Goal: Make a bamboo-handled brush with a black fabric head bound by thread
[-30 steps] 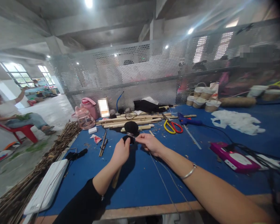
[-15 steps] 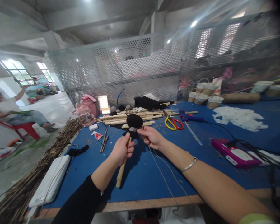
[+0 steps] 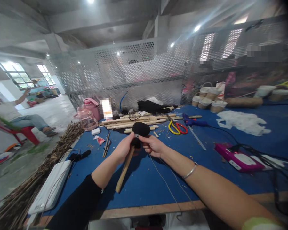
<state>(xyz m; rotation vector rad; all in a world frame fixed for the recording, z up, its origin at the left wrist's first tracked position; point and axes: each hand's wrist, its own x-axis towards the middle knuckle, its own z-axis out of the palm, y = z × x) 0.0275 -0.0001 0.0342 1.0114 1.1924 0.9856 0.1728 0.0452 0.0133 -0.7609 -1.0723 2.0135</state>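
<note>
A wooden stick point(image 3: 124, 171) topped by a rounded bundle of black cloth point(image 3: 141, 128) leans over the blue table, its bare end toward me. Grey cord point(image 3: 136, 135) is wound round the neck of the bundle. My left hand point(image 3: 125, 147) is closed round the stick just below the bundle, thumb against the wound cord. At the right side of the neck, my right hand point(image 3: 153, 146) pinches the cord; two loose strands point(image 3: 164, 180) hang from it to the table's front edge. The fingers under the bundle are partly hidden.
Behind the bundle lie several peeled sticks point(image 3: 148, 121). Scissors point(image 3: 177, 127) and a blue glue gun point(image 3: 194, 122) are to the right, with a magenta box point(image 3: 237, 158) nearer. A white power bank point(image 3: 50, 188) lies at left; a seated person point(image 3: 12, 111) is beyond.
The black bundle has tipped to the right and sits slightly lower, the stick's bare end shifting left. My left hand has moved up to the neck, and the right hand has lowered slightly.
</note>
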